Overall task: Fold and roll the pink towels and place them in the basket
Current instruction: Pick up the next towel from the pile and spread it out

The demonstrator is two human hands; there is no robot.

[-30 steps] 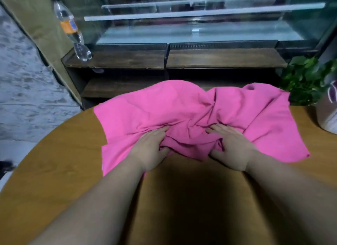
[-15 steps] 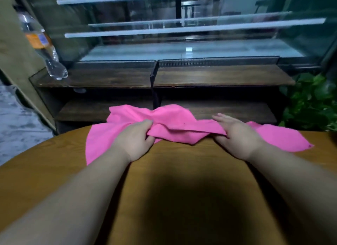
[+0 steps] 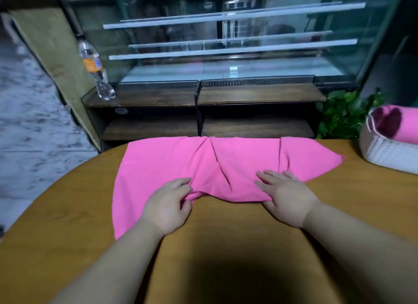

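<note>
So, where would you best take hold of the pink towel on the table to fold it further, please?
Probably its near edge, coming from the person's side of the table. The pink towel lies spread flat, and that edge is free and closest. The left hand pinches it there; the right hand rests flat on it further right and could pinch likewise.

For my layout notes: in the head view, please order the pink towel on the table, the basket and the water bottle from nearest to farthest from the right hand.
1. pink towel: under the right hand, which rests on it.
2. basket: on the table, far right.
3. water bottle: on the shelf beyond the table, far left.
</note>
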